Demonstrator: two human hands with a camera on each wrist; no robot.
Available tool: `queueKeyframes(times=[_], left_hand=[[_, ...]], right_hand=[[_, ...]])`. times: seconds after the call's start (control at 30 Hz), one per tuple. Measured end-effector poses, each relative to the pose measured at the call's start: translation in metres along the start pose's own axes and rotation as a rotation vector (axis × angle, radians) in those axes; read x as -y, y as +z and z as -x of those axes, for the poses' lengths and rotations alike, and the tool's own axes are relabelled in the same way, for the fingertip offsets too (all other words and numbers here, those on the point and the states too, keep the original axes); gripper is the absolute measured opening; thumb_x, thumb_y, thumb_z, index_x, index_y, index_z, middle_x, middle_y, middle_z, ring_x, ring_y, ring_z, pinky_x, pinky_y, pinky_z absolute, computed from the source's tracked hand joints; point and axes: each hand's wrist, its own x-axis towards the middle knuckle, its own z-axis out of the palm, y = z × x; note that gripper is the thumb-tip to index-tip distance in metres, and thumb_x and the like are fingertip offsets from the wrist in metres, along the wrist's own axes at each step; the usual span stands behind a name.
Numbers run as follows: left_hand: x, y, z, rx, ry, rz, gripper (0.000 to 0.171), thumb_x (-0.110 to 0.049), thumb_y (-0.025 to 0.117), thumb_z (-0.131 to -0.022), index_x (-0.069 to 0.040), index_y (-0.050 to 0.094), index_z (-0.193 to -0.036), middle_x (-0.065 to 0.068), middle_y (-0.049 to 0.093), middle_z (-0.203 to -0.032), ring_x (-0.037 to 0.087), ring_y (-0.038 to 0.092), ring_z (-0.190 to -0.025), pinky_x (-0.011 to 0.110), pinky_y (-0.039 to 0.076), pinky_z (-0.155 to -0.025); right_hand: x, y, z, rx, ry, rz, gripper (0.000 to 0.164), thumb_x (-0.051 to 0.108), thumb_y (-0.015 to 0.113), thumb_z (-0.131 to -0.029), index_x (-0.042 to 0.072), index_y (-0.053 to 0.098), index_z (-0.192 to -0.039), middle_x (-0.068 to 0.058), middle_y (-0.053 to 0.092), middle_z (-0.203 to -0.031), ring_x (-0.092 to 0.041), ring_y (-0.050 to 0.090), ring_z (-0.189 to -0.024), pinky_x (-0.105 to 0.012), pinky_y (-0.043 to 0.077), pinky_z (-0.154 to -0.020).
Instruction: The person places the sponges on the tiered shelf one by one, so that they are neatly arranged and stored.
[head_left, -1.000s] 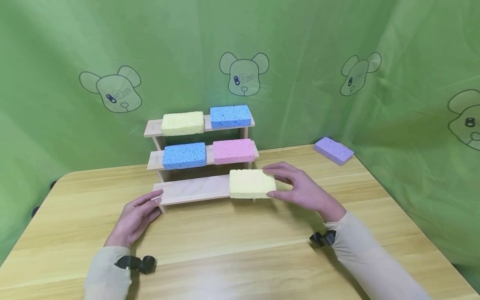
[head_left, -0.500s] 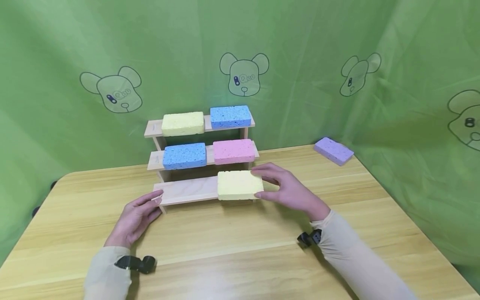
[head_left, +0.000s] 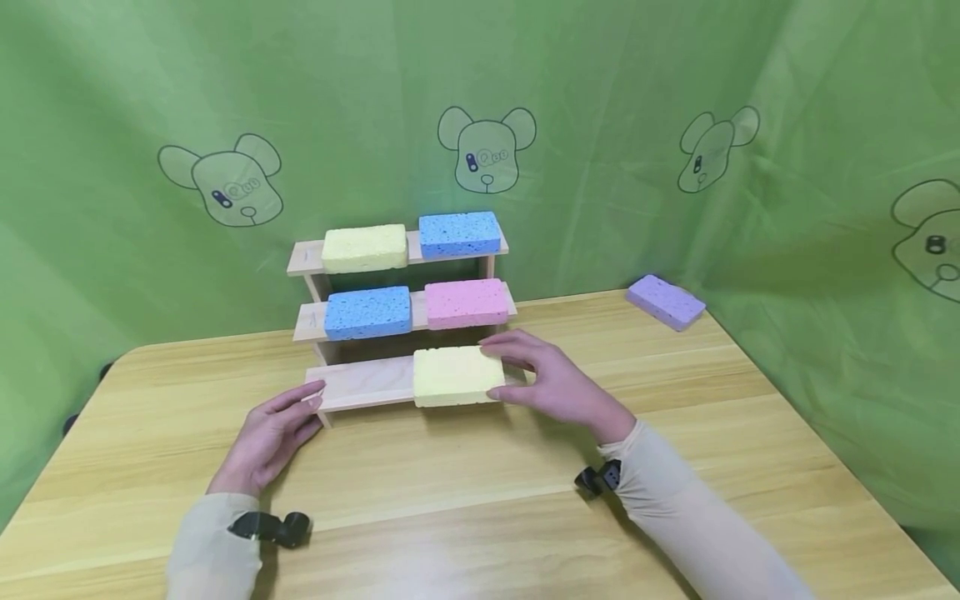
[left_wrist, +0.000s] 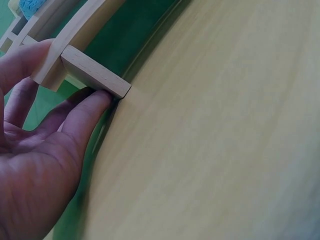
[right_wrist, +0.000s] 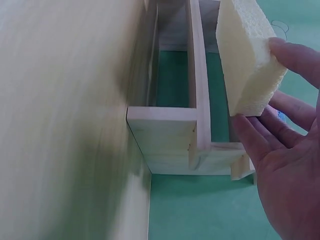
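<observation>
My right hand (head_left: 551, 383) pinches a pale yellow sponge (head_left: 453, 377) at its right end, thumb on the near side and fingers behind. In the right wrist view, a gap shows between this sponge (right_wrist: 247, 55) and the bottom step of the three-tier wooden shelf (head_left: 360, 382). At the left end of that step, my left hand (head_left: 262, 437) grips the shelf. The left wrist view has the left thumb (left_wrist: 87, 112) against the shelf's leg and a finger at the step's end. On the middle tier lie a blue sponge (head_left: 367, 313) and a pink sponge (head_left: 467, 302).
The top tier carries another yellow sponge (head_left: 365, 247) and another blue sponge (head_left: 459, 234). A purple sponge (head_left: 666, 302) lies at the back right of the wooden table (head_left: 420, 517). Behind the shelf hangs a green curtain (head_left: 360, 108) printed with bear heads.
My right hand has carried the yellow sponge leftward along the bottom step, and slightly nearer. The left hand has stayed at the shelf's left end.
</observation>
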Motion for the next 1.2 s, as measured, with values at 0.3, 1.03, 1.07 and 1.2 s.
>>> queueKeyframes(times=[0.3, 1.03, 1.07, 1.2], left_hand=[[0.002, 0.000, -0.001, -0.004, -0.009, -0.004, 0.019, -0.006, 0.065, -0.095, -0.019, 0.075, -0.104, -0.001, 0.052, -0.129, 0.012, 0.062, -0.108, 0.030, 0.049, -0.099], [0.000, 0.001, -0.001, 0.002, 0.000, -0.007, 0.019, -0.006, 0.065, -0.095, -0.019, 0.075, -0.105, 0.004, 0.046, -0.136, 0.012, 0.063, -0.108, 0.030, 0.048, -0.099], [0.001, 0.001, -0.001, 0.003, 0.001, -0.008, 0.019, -0.006, 0.065, -0.095, -0.019, 0.075, -0.105, 0.002, 0.048, -0.133, 0.012, 0.063, -0.108, 0.030, 0.048, -0.099], [0.001, 0.001, -0.001, 0.004, 0.000, -0.009, 0.019, -0.006, 0.064, -0.095, -0.018, 0.075, -0.105, -0.004, 0.055, -0.125, 0.012, 0.063, -0.108, 0.030, 0.049, -0.099]], right_hand=[[0.001, 0.009, -0.004, 0.005, 0.012, -0.014, 0.058, 0.021, 0.080, -0.084, 0.004, 0.058, -0.135, 0.000, 0.052, -0.138, -0.020, 0.047, -0.128, -0.037, 0.036, -0.111], [0.016, 0.035, -0.020, 0.034, -0.005, 0.055, 0.058, 0.021, 0.080, -0.084, 0.001, 0.058, -0.134, -0.003, 0.051, -0.137, -0.021, 0.047, -0.127, -0.035, 0.036, -0.111], [0.016, 0.036, -0.021, 0.036, -0.005, 0.050, 0.058, 0.020, 0.080, -0.084, 0.000, 0.058, -0.134, -0.003, 0.051, -0.137, -0.021, 0.047, -0.126, -0.035, 0.036, -0.111], [0.017, 0.042, -0.023, 0.043, -0.014, 0.040, 0.059, 0.021, 0.080, -0.084, 0.000, 0.057, -0.134, -0.002, 0.050, -0.138, -0.021, 0.047, -0.126, -0.034, 0.036, -0.110]])
